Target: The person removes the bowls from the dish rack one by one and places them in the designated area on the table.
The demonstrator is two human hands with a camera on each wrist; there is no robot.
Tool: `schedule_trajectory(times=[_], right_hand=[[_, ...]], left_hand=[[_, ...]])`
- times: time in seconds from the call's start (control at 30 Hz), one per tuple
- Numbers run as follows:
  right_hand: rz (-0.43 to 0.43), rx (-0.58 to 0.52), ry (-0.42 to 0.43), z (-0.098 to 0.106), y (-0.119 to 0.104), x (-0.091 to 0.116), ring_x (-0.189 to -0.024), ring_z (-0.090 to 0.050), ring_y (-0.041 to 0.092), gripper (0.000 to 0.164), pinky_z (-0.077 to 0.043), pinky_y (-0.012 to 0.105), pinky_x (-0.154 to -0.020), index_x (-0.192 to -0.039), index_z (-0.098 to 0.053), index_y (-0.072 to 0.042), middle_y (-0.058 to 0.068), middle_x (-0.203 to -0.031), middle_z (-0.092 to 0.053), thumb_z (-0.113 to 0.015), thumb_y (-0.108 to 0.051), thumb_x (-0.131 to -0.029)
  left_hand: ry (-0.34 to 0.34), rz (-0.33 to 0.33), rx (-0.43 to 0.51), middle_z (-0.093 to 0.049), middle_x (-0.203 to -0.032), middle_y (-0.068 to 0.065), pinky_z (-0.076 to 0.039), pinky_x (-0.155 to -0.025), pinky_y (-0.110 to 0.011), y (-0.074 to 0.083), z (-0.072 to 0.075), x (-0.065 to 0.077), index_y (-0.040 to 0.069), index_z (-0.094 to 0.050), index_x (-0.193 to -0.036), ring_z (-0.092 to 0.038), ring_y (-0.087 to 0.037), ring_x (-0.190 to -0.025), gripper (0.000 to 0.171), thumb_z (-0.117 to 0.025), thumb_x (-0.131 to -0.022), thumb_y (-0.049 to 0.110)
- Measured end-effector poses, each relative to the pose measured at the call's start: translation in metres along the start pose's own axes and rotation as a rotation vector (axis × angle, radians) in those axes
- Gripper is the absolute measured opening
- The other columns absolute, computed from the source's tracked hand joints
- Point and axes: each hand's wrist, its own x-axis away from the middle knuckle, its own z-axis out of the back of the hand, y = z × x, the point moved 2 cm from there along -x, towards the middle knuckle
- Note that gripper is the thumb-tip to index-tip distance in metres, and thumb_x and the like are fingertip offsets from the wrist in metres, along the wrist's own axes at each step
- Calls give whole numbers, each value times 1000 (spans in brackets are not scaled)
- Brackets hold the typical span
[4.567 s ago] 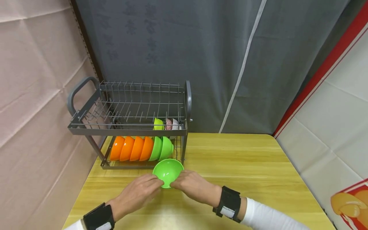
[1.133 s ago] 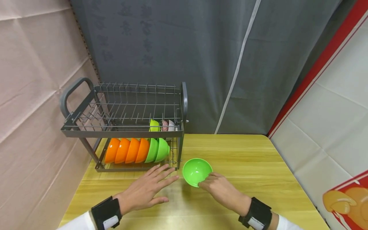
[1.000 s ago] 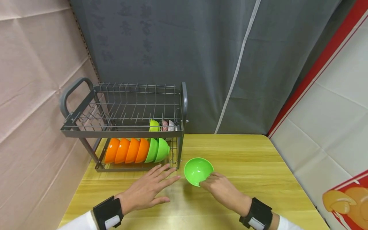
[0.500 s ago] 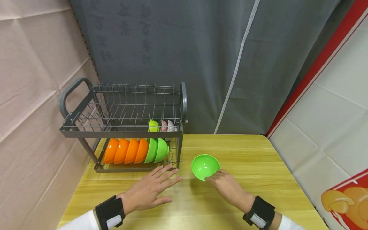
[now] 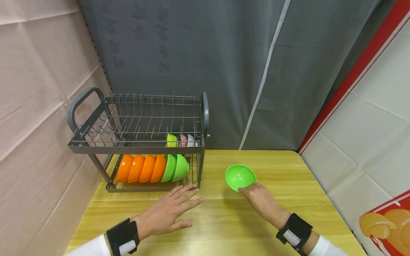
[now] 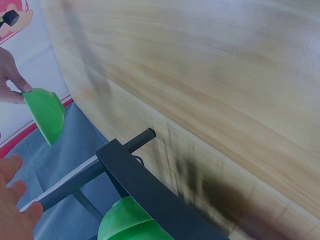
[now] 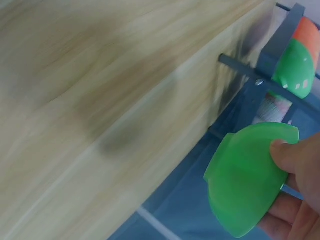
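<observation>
- Far left, the orange bowls (image 5: 137, 168) sit on their sides in a row on the lower tier of the dish rack (image 5: 136, 150). If something bumps that rack, I'd guess the row could shift or roll.
- Next along, the green bowls (image 5: 180, 168) finish off the row. They're the ones nearest the action, so a careless knock would probably hit them first.
- The left hand (image 5: 168, 212) is spread wide, holding nothing, just in front of the rack's lower bar. Worst case there, imo: a quick move catches the bar and jolts the whole rack.
- Right of the rack, the loose green bowl (image 5: 239, 175) is held up off the worktop (image 5: 205, 234), only gripped at one edge. A one-sided pinch on something that glossy might let it twist or slip, and then it drops.
- Looks-wise: bright green, shiny inside, smooth and rounded outside with a small raised foot. Mouth tips up toward the head camera, and I can't see anything in it.
- Furthest right, the right hand (image 5: 260, 201) has that bowl pinched by its near rim, thumb on the outside. Can't tell how firm the grip is.
</observation>
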Motion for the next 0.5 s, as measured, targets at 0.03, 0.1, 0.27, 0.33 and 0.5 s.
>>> schedule_trajectory(times=[0.03, 0.1, 0.27, 0.33, 0.5], right_hand=[[-13, 4, -2, -2, 2, 1, -76, -70, 10, 29, -60, 31, -73, -97, -77, -13, -5, -84, -78, -80, 4, -75], [-40, 8, -12, -6, 7, 2, -76, -70, 11, 29, -60, 31, -73, -97, -77, -14, -5, -85, -78, -80, 4, -75], [-95, 31, -42, -16, 18, 7, -73, -69, 13, 28, -60, 33, -70, -93, -75, -15, -4, -81, -76, -78, 6, -76], [-108, 42, -44, -19, 22, 9, -70, -67, 14, 27, -59, 34, -66, -91, -73, -16, -4, -77, -73, -77, 7, -76], [-135, 30, -52, -23, 31, 11, -69, -67, 19, 24, -58, 38, -61, -92, -72, -13, 0, -75, -72, -72, 8, -79]], left_hand=[[-1, -1, -3, -31, -167, -3, -36, -121, -48, 0, 0, 0, 32, -24, -162, -36, -28, -152, 70, -37, -101, 66], [-1, -1, -2, -31, -167, -3, -37, -120, -48, 0, 0, 1, 32, -23, -162, -36, -28, -152, 71, -36, -101, 66], [-2, -5, 7, -32, -167, -4, -40, -119, -49, 0, -1, 2, 31, -24, -162, -37, -29, -151, 70, -35, -102, 65], [-2, -6, 12, -31, -167, -5, -40, -119, -49, 0, -1, 2, 30, -24, -162, -36, -30, -151, 70, -36, -102, 65], [5, -10, 19, -30, -167, -6, -39, -121, -48, 0, -2, 4, 29, -27, -161, -35, -30, -152, 70, -38, -102, 64]])
